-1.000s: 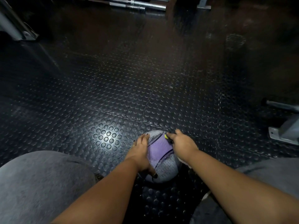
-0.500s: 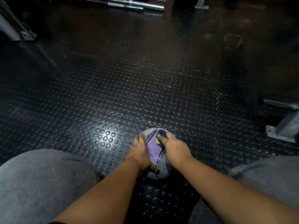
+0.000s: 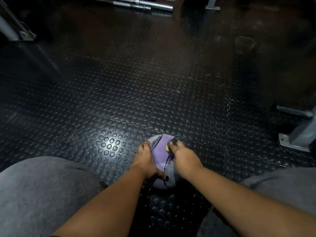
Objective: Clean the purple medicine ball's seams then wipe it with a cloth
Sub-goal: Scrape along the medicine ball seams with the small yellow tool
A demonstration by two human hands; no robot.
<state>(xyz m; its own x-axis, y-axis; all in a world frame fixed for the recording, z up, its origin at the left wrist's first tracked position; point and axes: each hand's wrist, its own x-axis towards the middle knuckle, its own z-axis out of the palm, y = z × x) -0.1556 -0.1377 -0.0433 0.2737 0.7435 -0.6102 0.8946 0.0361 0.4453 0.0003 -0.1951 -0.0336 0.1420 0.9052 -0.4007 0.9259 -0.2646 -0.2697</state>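
A person is sitting or crouching low and looking down between their knees at a round purple and grey textured medicine ball (image 3: 160, 151). The medicine ball is resting on a black rubber floor (image 3: 119, 100) covered in raised round studs, and it is sitting low in the middle of the view, just in front of the person, with thin dark seams curving across its panels.

The left hand (image 3: 145, 159) is cupping the left side of the medicine ball, with its fingers lying along the curve and its thumb wrapping the near side. The right hand (image 3: 183, 156) is lying on the upper right of the medicine ball and is clasping a small dark tool (image 3: 167, 147) with a yellow part, which is touching the purple panel. The tool is blurred, so its exact kind is not clear. Both forearms are bare and are reaching forward from the bottom of the view.

The left knee (image 3: 42, 194) and the right knee (image 3: 282, 185), both in grey fabric, are framing the arms on either side. Light is glinting off the floor studs just left of the medicine ball.

Silver steel bars (image 3: 145, 4) are lying on the floor at the far top edge. A grey metal frame foot (image 3: 295, 141) is standing well apart at the right, and a grey metal post (image 3: 12, 29) is slanting into the top left corner.
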